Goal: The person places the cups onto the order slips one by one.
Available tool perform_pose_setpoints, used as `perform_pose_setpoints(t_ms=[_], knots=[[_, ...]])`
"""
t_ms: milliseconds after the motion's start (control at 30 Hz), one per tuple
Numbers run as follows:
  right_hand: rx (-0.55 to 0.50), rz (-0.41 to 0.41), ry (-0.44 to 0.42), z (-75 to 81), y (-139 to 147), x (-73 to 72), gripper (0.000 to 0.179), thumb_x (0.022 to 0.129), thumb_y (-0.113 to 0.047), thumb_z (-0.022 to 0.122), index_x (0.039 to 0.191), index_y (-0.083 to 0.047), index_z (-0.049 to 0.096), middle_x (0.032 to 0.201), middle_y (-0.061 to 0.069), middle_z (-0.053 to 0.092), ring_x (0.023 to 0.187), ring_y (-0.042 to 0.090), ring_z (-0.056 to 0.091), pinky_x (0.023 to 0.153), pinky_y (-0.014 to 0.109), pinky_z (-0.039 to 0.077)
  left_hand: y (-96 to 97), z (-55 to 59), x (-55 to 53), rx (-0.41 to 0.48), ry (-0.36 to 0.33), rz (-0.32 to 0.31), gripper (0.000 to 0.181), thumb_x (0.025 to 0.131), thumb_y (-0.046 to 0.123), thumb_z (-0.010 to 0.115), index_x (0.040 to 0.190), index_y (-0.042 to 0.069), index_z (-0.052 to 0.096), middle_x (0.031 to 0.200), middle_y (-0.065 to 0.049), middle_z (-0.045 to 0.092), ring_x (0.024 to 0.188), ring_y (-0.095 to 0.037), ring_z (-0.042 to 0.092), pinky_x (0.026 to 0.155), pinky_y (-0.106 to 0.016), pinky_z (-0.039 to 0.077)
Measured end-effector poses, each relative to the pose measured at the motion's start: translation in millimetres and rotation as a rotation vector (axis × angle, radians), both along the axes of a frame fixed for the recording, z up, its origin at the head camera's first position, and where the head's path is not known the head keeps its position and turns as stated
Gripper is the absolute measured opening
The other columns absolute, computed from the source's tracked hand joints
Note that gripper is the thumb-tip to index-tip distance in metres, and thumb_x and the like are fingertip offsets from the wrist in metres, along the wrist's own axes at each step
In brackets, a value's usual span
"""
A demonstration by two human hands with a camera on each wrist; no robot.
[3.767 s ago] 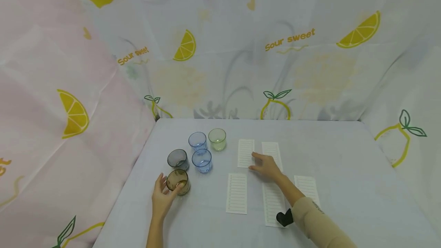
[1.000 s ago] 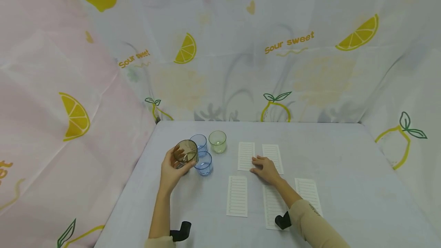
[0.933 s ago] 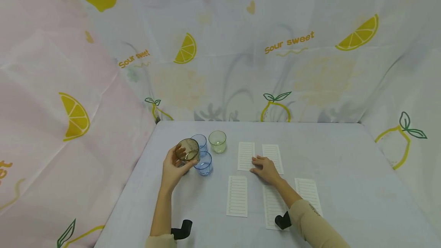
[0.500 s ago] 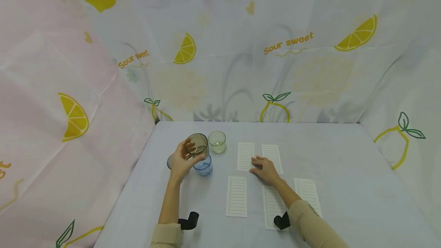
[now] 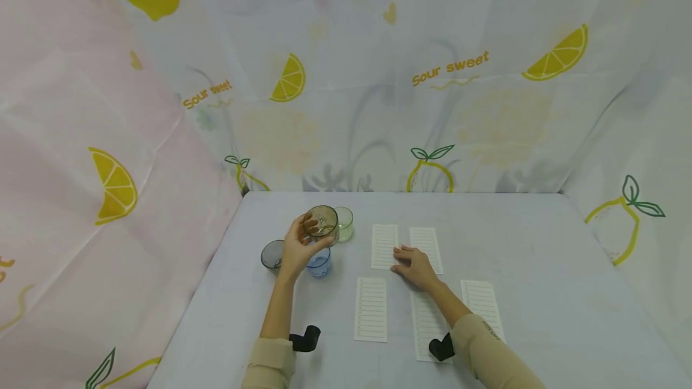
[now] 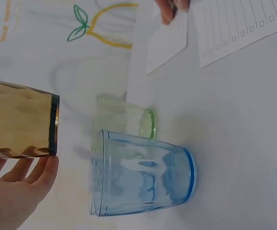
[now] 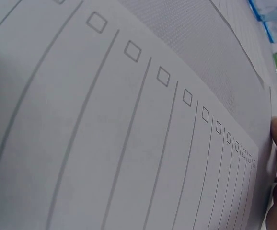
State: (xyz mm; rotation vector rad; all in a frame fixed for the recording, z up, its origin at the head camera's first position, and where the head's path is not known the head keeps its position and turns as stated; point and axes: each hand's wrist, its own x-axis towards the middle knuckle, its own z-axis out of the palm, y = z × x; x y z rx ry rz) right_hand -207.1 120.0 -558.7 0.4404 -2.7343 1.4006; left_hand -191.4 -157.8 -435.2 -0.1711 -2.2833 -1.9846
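My left hand (image 5: 297, 252) grips an amber drinking glass (image 5: 321, 224) and holds it up off the table, its base showing in the left wrist view. Below it stand a blue glass (image 6: 150, 175) and, behind that, a pale green glass (image 6: 121, 115). A second blue glass is mostly hidden behind the hand and the amber glass in the head view. To the left stands a smoky grey glass (image 5: 271, 255), partly covered by the hand. My right hand (image 5: 416, 266) rests with relaxed fingers at the right edge of a lined white card (image 5: 384, 246).
More lined cards lie around the right arm: one at the upper right (image 5: 427, 250), a lower left card (image 5: 370, 310), a middle card (image 5: 428, 326) partly under the forearm, and a right card (image 5: 481, 304). Printed lemon fabric (image 5: 346, 77) walls the table's back and sides.
My left hand has picked the amber glass up from the front left of the group and carried it right and away from me, over the blue glasses. The right hand stays nearly still.
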Motion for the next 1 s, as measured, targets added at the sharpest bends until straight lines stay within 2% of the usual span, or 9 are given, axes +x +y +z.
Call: perform_pose_setpoints(t_ms=[100,200,367,433,600,767,1000], knots=[[-0.003,-0.001,0.003,-0.7,1,-0.1,0.04,0.076,-0.006,0.076,0.109,0.011,0.064,0.12,0.021,0.06,0.121,0.042,0.048,0.103,0.052,0.037,6.5,9.4,1.6,-0.017,-0.001,-0.028,0.073,0.074,-0.003,0.075,0.136,-0.01,0.035,0.128,-0.033,0.046,0.119,-0.046,0.044,0.101,-0.055,0.037],[-0.003,-0.003,0.009,-1.4,1,-0.5,0.04,0.075,-0.007,0.076,0.109,0.011,0.064,0.12,0.021,0.06,0.121,0.042,0.048,0.103,0.052,0.038,12.2,11.8,-0.5,-0.029,-0.007,-0.044,0.072,0.075,-0.004,0.073,0.136,-0.012,0.034,0.129,-0.033,0.046,0.119,-0.046,0.044,0.102,-0.054,0.037],[0.001,0.001,0.004,-1.6,2,-1.2,0.04,0.076,-0.008,0.076,0.11,0.01,0.063,0.121,0.02,0.06,0.121,0.041,0.048,0.103,0.052,0.037,17.6,-5.2,-16.4,0.002,-0.023,-0.048,0.074,0.075,0.0,0.076,0.137,-0.008,0.036,0.129,-0.031,0.047,0.119,-0.046,0.045,0.102,-0.055,0.036],[0.001,0.003,-0.002,-1.3,2,-1.3,0.04,0.076,-0.008,0.076,0.11,0.01,0.063,0.122,0.02,0.059,0.122,0.041,0.048,0.103,0.052,0.037,19.9,-13.3,-23.0,0.004,-0.014,-0.044,0.075,0.074,0.003,0.077,0.137,-0.006,0.038,0.128,-0.029,0.049,0.118,-0.044,0.047,0.101,-0.054,0.038],[0.025,0.018,0.004,-1.9,3,-2.5,0.039,0.077,-0.009,0.075,0.11,0.01,0.064,0.122,0.019,0.059,0.122,0.041,0.048,0.103,0.052,0.037,28.5,-23.1,-31.1,-0.012,0.029,-0.039,0.072,0.073,0.005,0.079,0.134,-0.005,0.042,0.123,-0.026,0.053,0.114,-0.039,0.051,0.096,-0.05,0.044],[0.044,0.03,0.007,-3.6,3,-2.8,0.039,0.078,-0.01,0.075,0.11,0.009,0.063,0.122,0.019,0.059,0.122,0.041,0.048,0.103,0.052,0.037,35.2,-27.0,-33.1,-0.023,0.046,-0.045,0.071,0.073,0.007,0.079,0.133,-0.005,0.044,0.12,-0.027,0.055,0.112,-0.039,0.052,0.093,-0.049,0.045],[0.05,0.024,0.021,-4.4,3,-2.2,0.039,0.077,-0.01,0.076,0.109,0.009,0.064,0.121,0.019,0.06,0.121,0.041,0.049,0.102,0.051,0.038,43.0,-27.3,-37.2,-0.028,0.012,-0.055,0.072,0.072,0.005,0.079,0.133,-0.005,0.043,0.122,-0.027,0.054,0.113,-0.039,0.052,0.095,-0.05,0.044]])
